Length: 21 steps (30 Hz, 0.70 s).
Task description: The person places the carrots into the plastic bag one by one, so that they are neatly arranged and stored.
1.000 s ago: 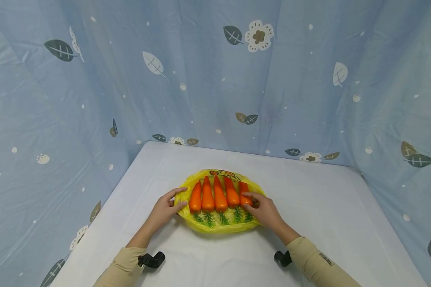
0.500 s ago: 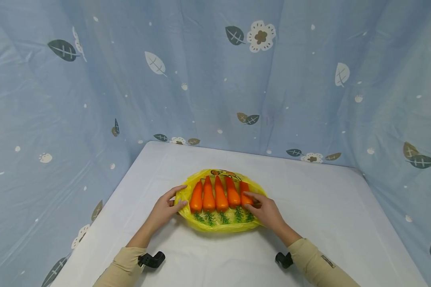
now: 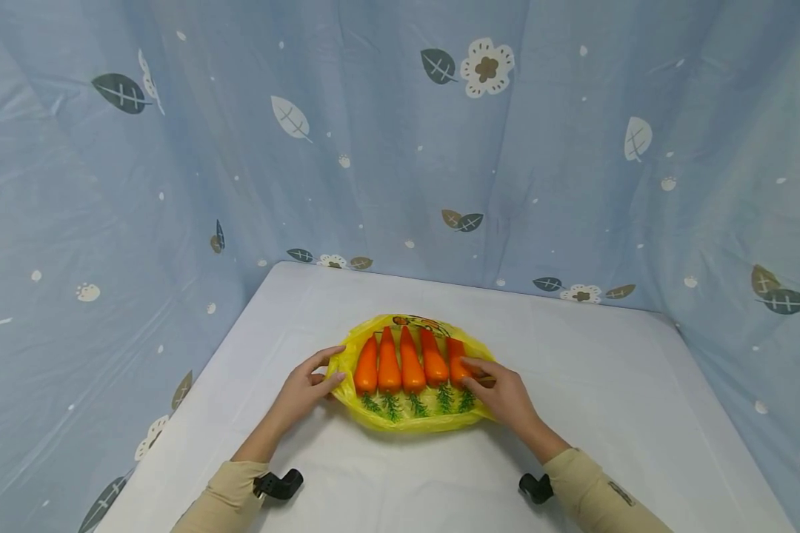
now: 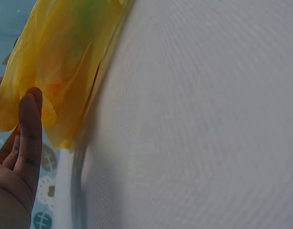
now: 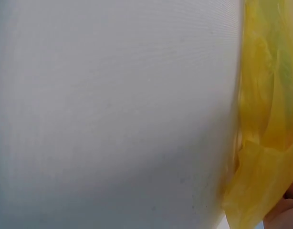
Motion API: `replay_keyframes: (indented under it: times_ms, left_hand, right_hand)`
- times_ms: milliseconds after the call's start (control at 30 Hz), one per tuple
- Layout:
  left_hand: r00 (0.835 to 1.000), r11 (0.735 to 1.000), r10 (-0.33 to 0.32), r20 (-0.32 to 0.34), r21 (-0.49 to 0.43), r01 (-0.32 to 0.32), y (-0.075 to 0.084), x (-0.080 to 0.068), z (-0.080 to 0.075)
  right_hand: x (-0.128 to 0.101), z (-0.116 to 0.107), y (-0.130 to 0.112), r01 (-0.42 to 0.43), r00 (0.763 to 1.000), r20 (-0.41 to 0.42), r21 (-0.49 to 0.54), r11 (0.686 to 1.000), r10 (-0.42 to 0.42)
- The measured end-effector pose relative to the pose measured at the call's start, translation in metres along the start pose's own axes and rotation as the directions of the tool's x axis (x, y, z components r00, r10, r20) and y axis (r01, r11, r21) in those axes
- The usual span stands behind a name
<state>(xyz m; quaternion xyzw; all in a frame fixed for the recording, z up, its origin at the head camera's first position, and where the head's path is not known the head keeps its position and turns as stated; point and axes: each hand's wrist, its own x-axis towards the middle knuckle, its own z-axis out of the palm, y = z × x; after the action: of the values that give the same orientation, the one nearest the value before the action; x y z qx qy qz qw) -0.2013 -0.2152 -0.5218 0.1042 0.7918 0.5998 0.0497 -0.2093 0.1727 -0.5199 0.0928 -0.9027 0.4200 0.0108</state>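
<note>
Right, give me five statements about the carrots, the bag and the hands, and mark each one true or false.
1. Five orange carrots lie side by side on the yellow plastic bag. True.
2. The carrots' green tops point toward the curtain. False: the tops point toward the person, the tips toward the curtain.
3. The left hand touches the bag's left edge. True.
4. The right hand is lifted high above the table. False: it is down at the bag's right side, fingers reaching the rightmost carrot.
5. The bag lies on a white table. True.
</note>
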Motion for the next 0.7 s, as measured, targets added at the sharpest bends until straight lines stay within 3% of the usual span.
replay_keyframes:
  times_ms: [700]
  left_hand:
    - [0.996, 0.998, 0.006, -0.084, 0.059, -0.001, 0.0, -0.002, -0.015]
  right_hand:
    - [-0.015, -0.025, 0.009, 0.03, 0.993, -0.114, -0.003, 1.0, -0.031]
